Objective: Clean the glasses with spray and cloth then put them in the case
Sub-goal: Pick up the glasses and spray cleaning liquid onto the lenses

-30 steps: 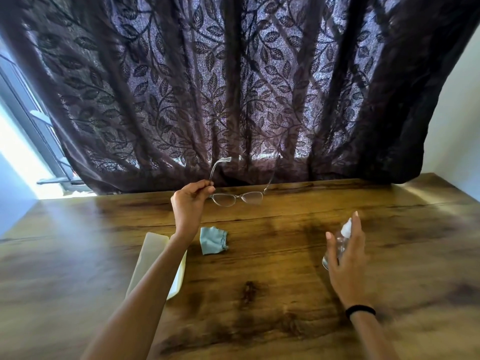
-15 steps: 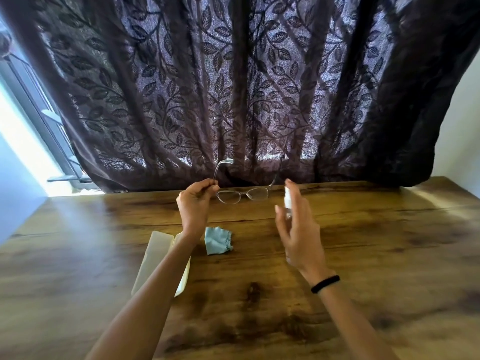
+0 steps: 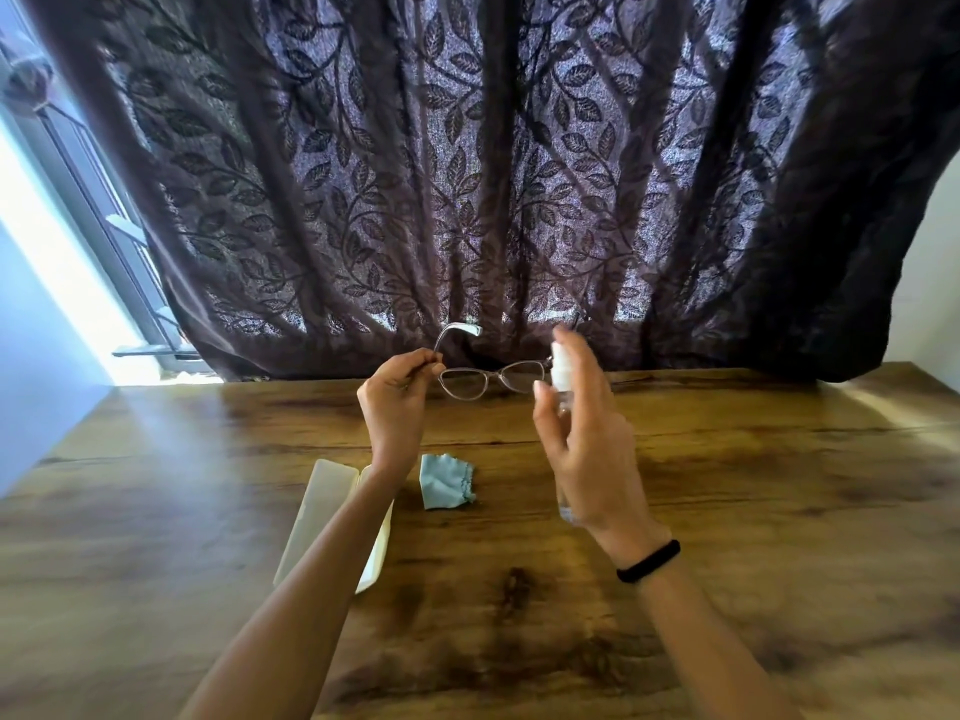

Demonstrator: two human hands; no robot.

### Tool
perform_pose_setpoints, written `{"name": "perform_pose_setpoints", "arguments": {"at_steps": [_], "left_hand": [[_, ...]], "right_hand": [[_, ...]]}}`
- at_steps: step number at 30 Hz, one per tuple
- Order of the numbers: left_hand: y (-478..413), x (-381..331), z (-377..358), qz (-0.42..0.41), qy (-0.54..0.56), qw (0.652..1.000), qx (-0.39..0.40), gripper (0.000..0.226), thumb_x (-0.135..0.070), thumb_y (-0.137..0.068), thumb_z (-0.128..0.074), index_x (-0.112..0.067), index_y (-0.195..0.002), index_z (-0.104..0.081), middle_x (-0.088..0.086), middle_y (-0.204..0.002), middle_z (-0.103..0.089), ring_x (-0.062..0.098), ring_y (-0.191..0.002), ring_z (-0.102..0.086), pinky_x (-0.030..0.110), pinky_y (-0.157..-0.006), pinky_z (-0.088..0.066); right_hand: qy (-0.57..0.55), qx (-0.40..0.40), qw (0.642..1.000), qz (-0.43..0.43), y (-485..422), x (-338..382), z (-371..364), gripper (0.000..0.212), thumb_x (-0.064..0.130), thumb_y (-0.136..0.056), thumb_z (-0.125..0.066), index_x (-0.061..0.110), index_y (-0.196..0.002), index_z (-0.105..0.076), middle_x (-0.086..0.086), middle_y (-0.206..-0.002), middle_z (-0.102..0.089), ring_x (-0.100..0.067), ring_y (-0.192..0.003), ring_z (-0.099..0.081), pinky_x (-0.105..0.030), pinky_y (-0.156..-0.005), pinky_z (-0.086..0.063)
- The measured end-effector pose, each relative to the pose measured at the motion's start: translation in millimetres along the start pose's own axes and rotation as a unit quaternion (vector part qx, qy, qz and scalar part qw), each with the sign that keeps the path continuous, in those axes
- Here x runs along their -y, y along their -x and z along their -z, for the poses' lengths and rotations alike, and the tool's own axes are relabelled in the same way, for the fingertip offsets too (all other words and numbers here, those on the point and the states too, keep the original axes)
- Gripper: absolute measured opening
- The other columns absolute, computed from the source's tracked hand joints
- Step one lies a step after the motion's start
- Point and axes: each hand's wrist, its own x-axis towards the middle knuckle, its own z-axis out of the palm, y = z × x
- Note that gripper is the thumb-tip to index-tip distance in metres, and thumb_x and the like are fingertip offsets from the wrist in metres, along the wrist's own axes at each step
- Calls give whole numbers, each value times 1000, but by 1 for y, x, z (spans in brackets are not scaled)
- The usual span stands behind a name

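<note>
- While the left hand pinches the glasses by one temple above the table, lenses should face the nozzle.
- Right hand wraps the spray bottle; short bursts suffice (cloth and case wait below).

Both forearms are bare from elbow to wrist, with no sleeves showing. The left hand wears nothing. The right hand has a thin black band snug round its wrist, plain and unmarked.
</note>
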Motion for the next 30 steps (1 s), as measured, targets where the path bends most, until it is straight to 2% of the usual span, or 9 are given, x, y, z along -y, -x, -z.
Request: {"name": "perform_pose_setpoints", "arguments": {"at_steps": [2,5,7,12,16,18,21,26,30], "left_hand": [[0,0,0,-5,0,1000,0,18,-1,-75,-72,-9,-92,-71,-3,-83,-69,-3,-75,-65,13,-73,-52],[2,0,1,-22,-5,1000,0,18,-1,-75,-71,-7,-92,-71,-4,-83,-69,-3,-76,-65,12,-73,-51],[3,0,1,-35,-7,999,0,19,0,-75,-71,-8,-92,-71,-4,-83,-69,-3,-76,-65,11,-73,-51],[8,-6,-4,-56,-19,998,9,18,-1,-74,-72,-4,-92,-71,3,-85,-70,1,-77,-66,15,-75,-53],[10,-11,-4,-66,-19,998,13,19,-1,-74,-72,-5,-92,-72,-1,-85,-69,5,-78,-66,16,-75,-53],[9,-13,-4,-67,-21,997,13,18,0,-74,-72,-5,-92,-72,-2,-85,-69,5,-78,-66,16,-75,-53],[8,-13,-2,-57,-14,998,4,19,1,-74,-71,-7,-92,-72,-2,-84,-69,3,-78,-65,14,-75,-52],[4,-8,3,-48,-11,999,-7,20,1,-75,-71,-6,-94,-71,-1,-85,-69,-1,-77,-65,13,-74,-51],[3,-6,5,-44,-8,999,-16,20,0,-74,-72,-7,-93,-71,-3,-84,-68,-3,-76,-65,12,-74,-51]], "right_hand": [[13,-35,999,0,-3,-6,7,47,19,-94,-47,9,-138,-33,-13,-113,-56,-13,-75,-58,-15,-63,-51],[56,-30,998,-30,-5,-18,17,47,19,-95,-46,14,-139,-30,-10,-98,-55,-16,-66,-57,-28,-50,-53],[97,-3,994,-49,-3,-24,18,46,21,-96,-44,15,-139,-29,-6,-90,-52,-17,-62,-55,-33,-46,-52],[151,70,985,-51,2,-27,6,44,22,-96,-42,14,-139,-31,-4,-87,-50,-12,-61,-50,-24,-42,-45],[174,102,978,-47,0,-25,-7,44,23,-97,-36,16,-140,-31,-1,-85,-46,-6,-58,-40,-13,-40,-25],[181,104,977,-46,-2,-25,-10,42,22,-97,-36,16,-139,-31,-1,-85,-46,-7,-58,-40,-13,-40,-25],[177,86,979,-50,-5,-25,-10,40,23,-96,-34,15,-136,-35,-3,-84,-48,-9,-59,-43,-15,-42,-30],[137,8,989,-52,3,-34,2,47,18,-94,-47,10,-138,-34,-5,-87,-53,-12,-62,-50,-21,-43,-43],[171,-46,983,-54,9,-51,16,46,21,-95,-46,12,-137,-31,-7,-88,-53,-13,-65,-51,-23,-48,-44]]}}
